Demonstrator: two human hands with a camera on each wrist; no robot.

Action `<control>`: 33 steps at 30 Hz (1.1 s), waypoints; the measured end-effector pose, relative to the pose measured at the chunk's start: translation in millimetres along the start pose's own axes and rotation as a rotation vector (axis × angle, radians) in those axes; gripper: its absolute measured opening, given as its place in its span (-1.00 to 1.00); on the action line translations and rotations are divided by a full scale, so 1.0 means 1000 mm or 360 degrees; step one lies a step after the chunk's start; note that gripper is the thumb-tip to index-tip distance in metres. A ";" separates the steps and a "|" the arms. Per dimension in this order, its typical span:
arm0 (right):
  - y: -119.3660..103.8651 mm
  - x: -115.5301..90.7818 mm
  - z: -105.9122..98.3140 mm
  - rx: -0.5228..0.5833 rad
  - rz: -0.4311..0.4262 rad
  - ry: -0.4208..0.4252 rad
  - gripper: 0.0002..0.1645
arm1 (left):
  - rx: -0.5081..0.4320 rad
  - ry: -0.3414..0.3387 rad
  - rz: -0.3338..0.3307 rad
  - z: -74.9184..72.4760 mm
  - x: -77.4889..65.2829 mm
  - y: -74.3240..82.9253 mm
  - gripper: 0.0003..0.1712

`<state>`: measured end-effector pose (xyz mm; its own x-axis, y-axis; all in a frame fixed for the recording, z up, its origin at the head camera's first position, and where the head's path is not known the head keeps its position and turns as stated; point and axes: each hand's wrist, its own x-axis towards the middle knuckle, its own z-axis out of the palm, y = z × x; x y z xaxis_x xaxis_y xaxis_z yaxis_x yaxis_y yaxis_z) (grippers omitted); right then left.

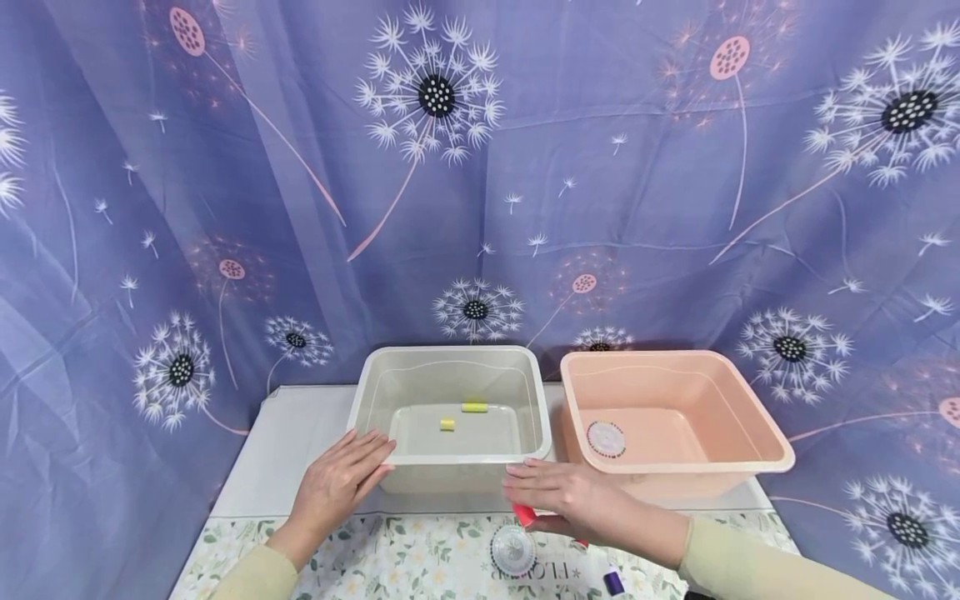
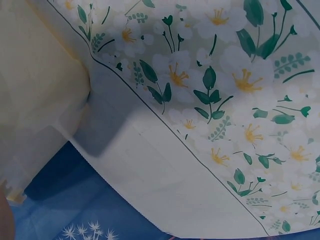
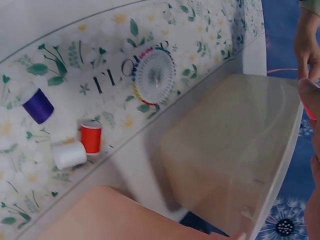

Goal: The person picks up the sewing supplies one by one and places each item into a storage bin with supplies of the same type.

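My left hand rests with straight fingers at the left front corner of the grey basin. Near that basin's right front corner, my right hand pinches a bright red thread spool, largely covered by the fingers. Below it on the table lies a round wheel of coloured-head pins. Inside the grey basin are two yellow spools. A second pin wheel lies in the peach basin. The left wrist view shows mainly sleeve and tablecloth.
A purple spool, a red spool and a white spool are on the flowered tablecloth, nearer me than the basins. The basins stand side by side before a blue dandelion curtain.
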<state>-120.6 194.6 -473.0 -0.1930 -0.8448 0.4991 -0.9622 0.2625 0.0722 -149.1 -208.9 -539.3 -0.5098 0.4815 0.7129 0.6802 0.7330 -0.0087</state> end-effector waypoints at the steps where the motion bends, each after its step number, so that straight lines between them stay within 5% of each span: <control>1: 0.001 0.002 -0.001 0.0010 0.0005 -0.0002 -0.24 | 0.0002 -0.0002 -0.0002 0.000 0.000 0.000 -0.26; 21: 0.030 0.026 -0.017 -0.0048 -0.0019 0.0082 -0.26 | -0.0012 0.0005 -0.0010 -0.002 0.001 0.002 -0.26; 33: 0.046 0.034 -0.018 -0.0053 0.0078 0.0002 -0.29 | -0.0020 0.0020 -0.0008 -0.001 0.000 0.002 -0.26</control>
<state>-167.9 186.2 -436.9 -0.2394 -0.8300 0.5038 -0.9448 0.3187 0.0761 -147.7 -208.1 -538.4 -0.5067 0.4714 0.7219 0.6841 0.7293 0.0039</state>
